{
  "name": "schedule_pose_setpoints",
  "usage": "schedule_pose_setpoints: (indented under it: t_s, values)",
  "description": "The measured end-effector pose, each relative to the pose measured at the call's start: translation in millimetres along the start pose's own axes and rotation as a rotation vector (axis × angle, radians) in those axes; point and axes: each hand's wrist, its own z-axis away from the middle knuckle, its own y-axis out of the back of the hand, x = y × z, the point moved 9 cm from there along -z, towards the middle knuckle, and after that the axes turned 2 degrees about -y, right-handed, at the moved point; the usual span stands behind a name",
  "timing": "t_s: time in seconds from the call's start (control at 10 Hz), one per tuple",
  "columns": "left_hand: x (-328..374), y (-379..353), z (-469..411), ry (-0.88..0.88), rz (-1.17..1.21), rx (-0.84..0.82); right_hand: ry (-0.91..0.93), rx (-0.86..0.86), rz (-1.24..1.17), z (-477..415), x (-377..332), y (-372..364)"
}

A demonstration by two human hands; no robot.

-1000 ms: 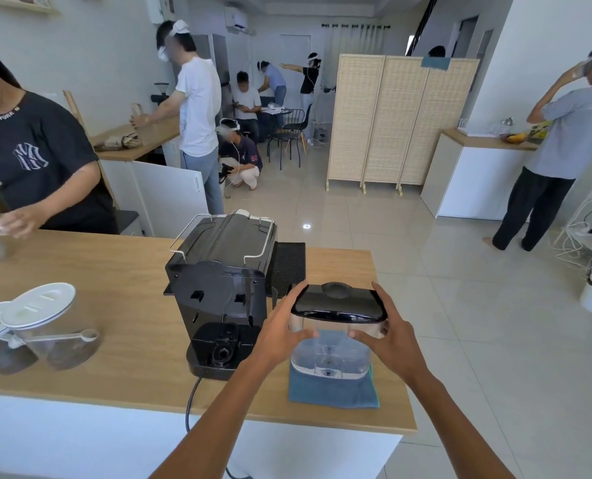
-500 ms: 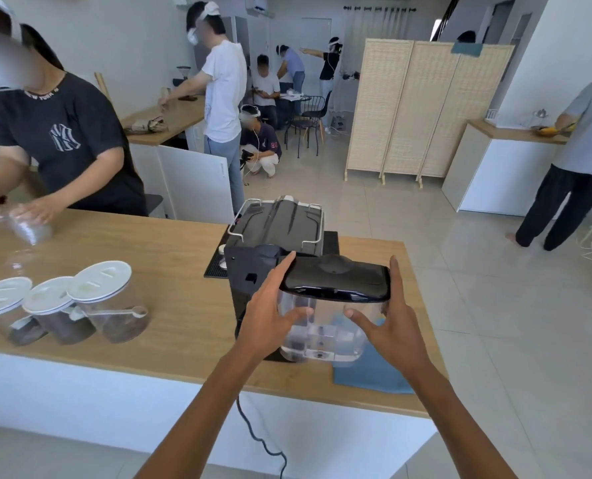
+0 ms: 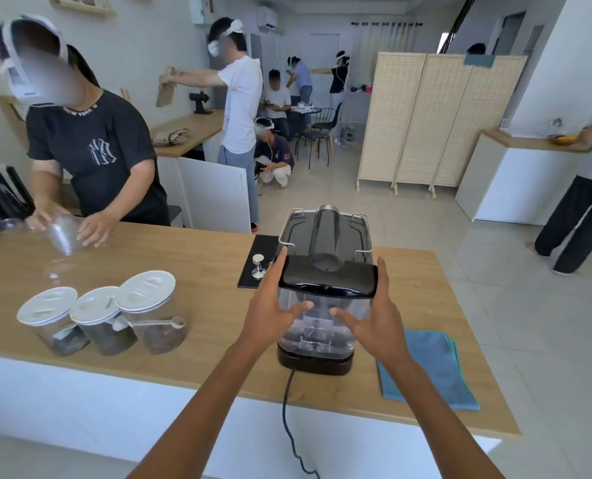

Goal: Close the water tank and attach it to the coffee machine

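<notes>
The clear water tank (image 3: pixel 322 326), with its black lid (image 3: pixel 329 276) closed on top, stands on the rear base of the black coffee machine (image 3: pixel 325 233), right against the machine's back. My left hand (image 3: pixel 270 305) grips the tank's left side and my right hand (image 3: pixel 374 312) grips its right side, thumbs on the front wall. The machine's lower body is hidden behind the tank. Its black power cord (image 3: pixel 287 409) hangs over the counter's near edge.
The wooden counter (image 3: pixel 184 264) carries three white-lidded jars (image 3: pixel 97 316) at the left, a black mat with a tamper (image 3: pixel 258 264) beside the machine, and a folded blue cloth (image 3: pixel 425 368) at the right. A person across the counter handles a clear container (image 3: pixel 63 233).
Both hands lifted the closed tank off the blue cloth and carried it left onto the back of the coffee machine. The view shifted, so the jars and the tamper came into sight.
</notes>
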Motion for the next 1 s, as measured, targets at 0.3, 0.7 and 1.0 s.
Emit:
schedule_pose_setpoints:
  t_s: [0.3,0.7,1.0]
  values:
    - [-18,-6,-10,-0.015,0.053,-0.041,0.026,0.057,0.076,-9,2,-12]
    - [-23,-11,-10,-0.068,0.013,-0.096,0.03,0.028,0.091,-6,11,-16]
    - [-88,-9,17,-0.056,-0.291,-0.216,-0.014,0.032,0.248,18,60,-23]
